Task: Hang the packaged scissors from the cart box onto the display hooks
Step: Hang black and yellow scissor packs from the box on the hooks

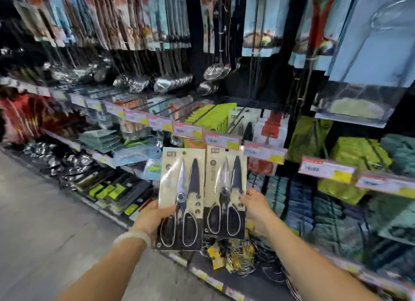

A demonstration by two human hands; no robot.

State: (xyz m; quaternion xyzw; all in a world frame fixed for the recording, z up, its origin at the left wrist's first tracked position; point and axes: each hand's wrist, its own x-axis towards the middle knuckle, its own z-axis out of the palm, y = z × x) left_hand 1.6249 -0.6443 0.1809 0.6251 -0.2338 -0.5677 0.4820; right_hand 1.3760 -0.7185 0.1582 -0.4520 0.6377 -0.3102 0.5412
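Head view: you hold two scissors packs upright, side by side, in front of the shelving.

Head view: your left hand (155,219) grips the left scissors pack (182,197) at its lower left edge, thumb curled over the front near the pivot, fingers behind; a pale bracelet (132,236) sits on that wrist; your right hand (254,204) pinches the right scissors pack (225,190) at its right edge, fingertips on the card at about handle height; the two packs nearly touch along their inner edges, tops just below the price-label rail (222,141); ladles (215,71) hang well above; green packets (211,116) lie on the shelf behind the rail; wire items with yellow tags (235,255) lie on the lower shelf, under the packs; frame is motion-blurred, so print on the cards is unreadable.
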